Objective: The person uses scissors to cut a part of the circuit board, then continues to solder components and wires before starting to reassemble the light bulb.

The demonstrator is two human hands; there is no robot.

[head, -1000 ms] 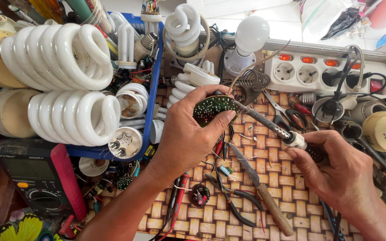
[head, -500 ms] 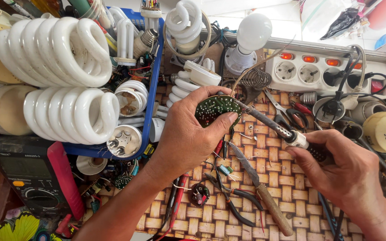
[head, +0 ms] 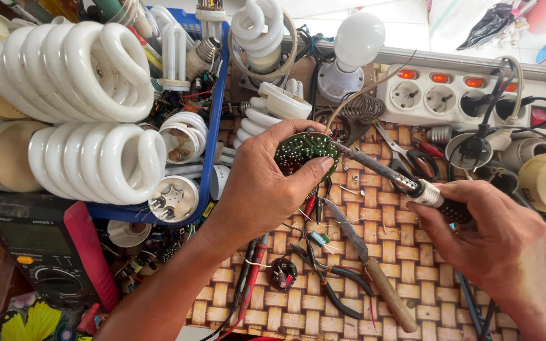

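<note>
Near the middle of the woven worktop, the left hand lifts a small round green circuit board clear of the surface, fingers closed around its rim with the thumb pressed on the near edge and the solder side facing up. The right hand is wrapped shut around the dark grip of a soldering iron, whose metal tip meets the right edge of the board.

The board looks light, thin and stiff, probably brittle if bent, and its solder points are small; the bare rim, where the hand already has it, seems the safest hold, away from the joints and the hot tip. The iron calls for its insulated handle only.

Just below the board lie a knife with a wooden handle, black-handled pliers, loose red and black leads and a few small parts. Beyond the board, toward the far edge of the worktop, stand a white globe bulb and a white power strip with lit red switches and plugs in it. Off the left side, a blue crate holds large white spiral lamp tubes and their bases. By the near left corner rests a multimeter in a red casing.
</note>
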